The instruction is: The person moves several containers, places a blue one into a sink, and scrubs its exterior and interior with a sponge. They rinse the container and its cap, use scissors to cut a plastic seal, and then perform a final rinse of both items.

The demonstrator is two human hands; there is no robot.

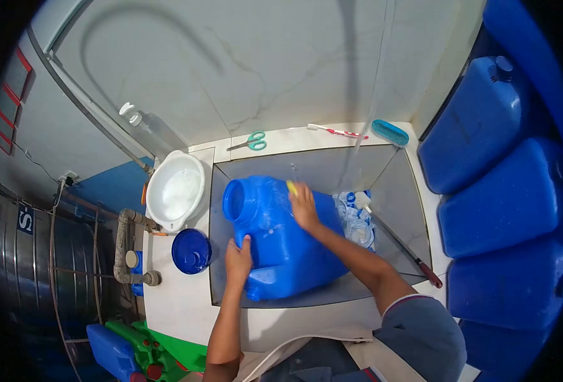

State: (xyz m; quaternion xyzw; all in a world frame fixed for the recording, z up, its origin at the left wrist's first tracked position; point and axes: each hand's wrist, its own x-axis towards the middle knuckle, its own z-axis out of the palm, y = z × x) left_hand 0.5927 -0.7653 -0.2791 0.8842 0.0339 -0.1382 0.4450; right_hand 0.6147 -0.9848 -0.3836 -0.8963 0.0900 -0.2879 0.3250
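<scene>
A large blue plastic water jug [288, 245] lies tilted in the grey sink [396, 172], its round mouth uncapped and facing left. My left hand [237, 260] is wrapped round the jug's handle at its near left side, thumb on top. Against the jug's upper side my right hand [303, 207] presses a small yellow sponge [291, 187], mostly hidden by the fingers. Beside the jug, at the sink's right, are crumpled clear and blue-printed plastic wrappers [358, 219]. A long tool with a dark red handle [429, 274] leans across the sink's right corner.
Left of the sink stand a white basin [176, 191] with suds and a blue bowl [191, 251]. Along the back ledge lie scissors [249, 141], a toothbrush [338, 132] and a teal brush [390, 132]. Several blue jugs [501, 197] line the right side. A spray bottle [151, 130] stands back left.
</scene>
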